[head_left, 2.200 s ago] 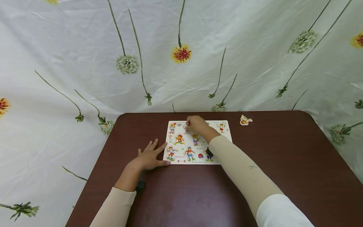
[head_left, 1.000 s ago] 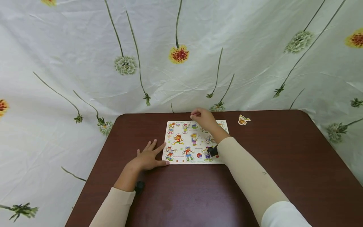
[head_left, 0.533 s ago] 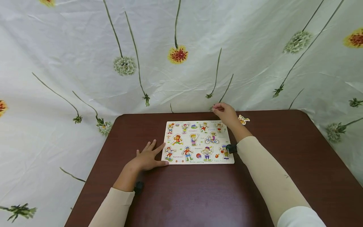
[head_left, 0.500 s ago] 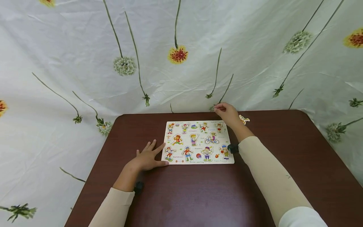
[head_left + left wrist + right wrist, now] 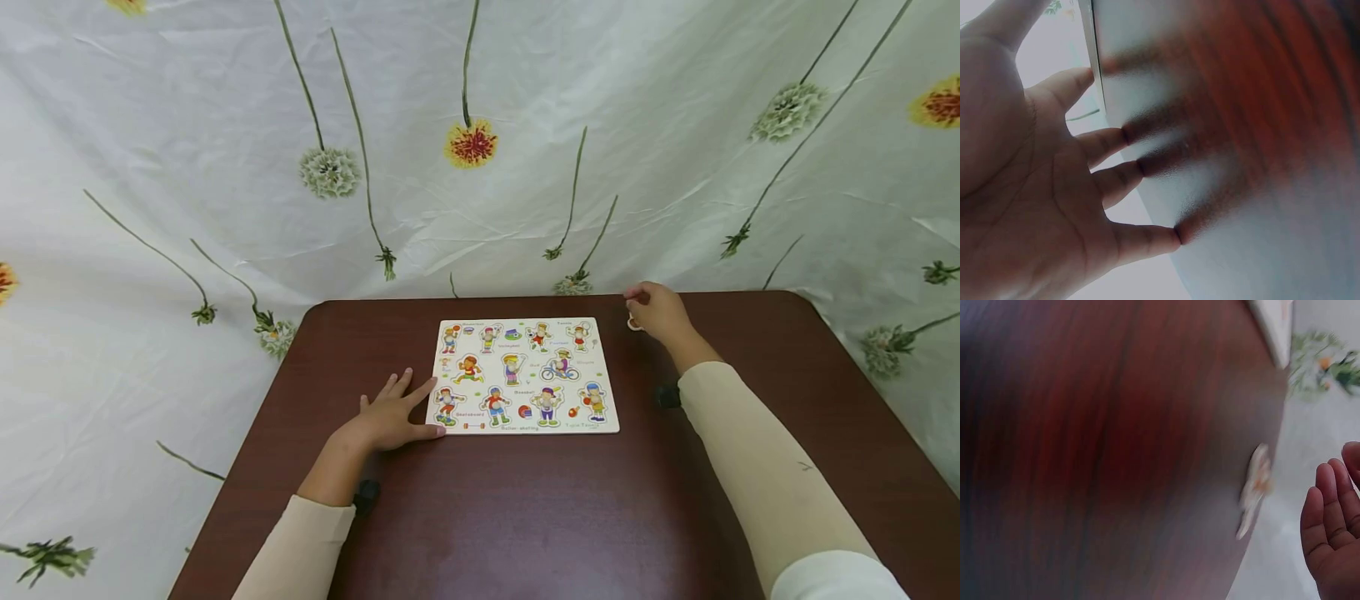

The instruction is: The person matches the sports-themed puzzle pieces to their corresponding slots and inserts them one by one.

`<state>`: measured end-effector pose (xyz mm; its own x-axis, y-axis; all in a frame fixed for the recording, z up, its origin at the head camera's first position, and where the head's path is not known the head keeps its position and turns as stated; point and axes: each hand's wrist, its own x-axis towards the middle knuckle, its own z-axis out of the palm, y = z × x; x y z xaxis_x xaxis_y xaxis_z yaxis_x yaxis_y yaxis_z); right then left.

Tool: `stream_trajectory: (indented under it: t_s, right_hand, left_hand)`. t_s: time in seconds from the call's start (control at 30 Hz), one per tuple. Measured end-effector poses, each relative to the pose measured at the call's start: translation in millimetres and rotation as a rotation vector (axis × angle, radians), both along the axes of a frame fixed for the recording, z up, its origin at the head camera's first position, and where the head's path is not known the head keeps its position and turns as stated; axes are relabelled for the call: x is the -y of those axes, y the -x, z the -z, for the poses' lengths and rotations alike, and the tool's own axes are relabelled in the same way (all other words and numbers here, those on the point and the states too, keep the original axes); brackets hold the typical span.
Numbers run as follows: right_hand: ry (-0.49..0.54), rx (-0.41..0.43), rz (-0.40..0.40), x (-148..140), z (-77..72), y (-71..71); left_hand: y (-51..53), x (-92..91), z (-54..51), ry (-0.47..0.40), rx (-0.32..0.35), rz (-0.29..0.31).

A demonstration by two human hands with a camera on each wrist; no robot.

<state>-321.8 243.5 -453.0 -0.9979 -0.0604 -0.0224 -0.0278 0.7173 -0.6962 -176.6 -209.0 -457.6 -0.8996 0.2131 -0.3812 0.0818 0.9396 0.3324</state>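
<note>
A white puzzle board (image 5: 596,379) with colourful sports figures lies flat at the table's far middle. My left hand (image 5: 390,421) rests beside its left edge, fingers spread, thumb and index finger touching the board. The left wrist view shows this hand (image 5: 1041,169) with its fingertips down on the table. My right hand (image 5: 662,317) is over a small loose puzzle piece (image 5: 634,323) to the right of the board and mostly hides it. In the right wrist view the piece (image 5: 1254,490) lies on the table, apart from my loosely bent fingers (image 5: 1329,515).
The dark reddish-brown table (image 5: 510,517) has rounded far corners. Just behind its far edge hangs a white cloth (image 5: 420,208) printed with flowers. Black wrist bands show on my left wrist (image 5: 367,497) and right wrist (image 5: 667,396).
My right hand has left the upper part of the board and travelled right, to above the loose piece. The left hand keeps its place at the board's edge.
</note>
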Motion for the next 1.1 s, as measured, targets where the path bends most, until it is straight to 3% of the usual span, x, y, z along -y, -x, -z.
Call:
stream_trajectory:
  t_s: [0.27, 0.4, 0.83, 1.1]
  right_hand:
    - [-0.258, -0.006, -0.076, -19.5, 9.8, 2.1]
    - [-0.343, -0.06, -0.15, -20.5, 12.8, 1.4]
    - [-0.365, -0.063, -0.168, -15.3, 13.0, -1.1]
    - [-0.329, -0.056, -0.136, -16.5, 11.6, -0.5]
  left_hand:
    - [-0.1, 1.2, -0.3, -0.007, 0.004, 0.0]
    - [-0.1, 1.3, -0.3, -0.015, 0.003, -0.002]
    - [0.0, 1.8, 0.6, -0.012, -0.001, -0.005]
    - [0.2, 1.1, 1.0, -0.013, 0.001, -0.007]
